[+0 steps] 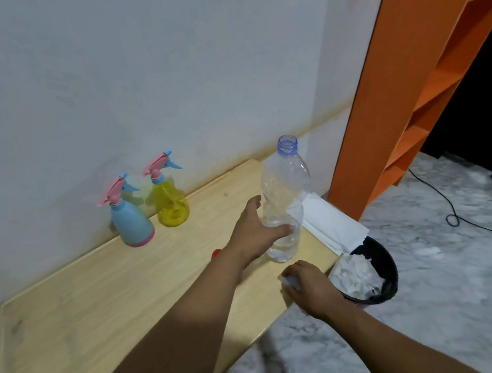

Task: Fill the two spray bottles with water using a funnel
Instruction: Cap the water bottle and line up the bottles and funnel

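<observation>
A: How far along does this look?

B: Late, I'd judge. Both spray bottles stand capped against the wall at about ten o'clock on the tabletop [99, 288]: the blue bottle [133, 223] to the left, the yellow bottle [171, 204] just beside it at its two o'clock. Pink trigger heads are on both.

A: Any water in them?

B: The yellow one is see-through, yet I cannot make out a water line. The blue one is opaque, so no telling.

A: And the funnel?

B: Not clearly in view. A small red thing [216, 253] peeks out behind the left forearm; it could be part of it, but I can't say.

A: What about the hands?

B: The left hand [255, 233] is wrapped round the lower part of an uncapped water bottle [284, 200], upright near the centre, with only a little water at its base. The right hand [310, 287], at five o'clock by the table edge, is curled over something small and pale, maybe the cap.

A: Anything else?

B: A black bin [390, 266] holding crumpled paper stands just off the table at four o'clock.
</observation>
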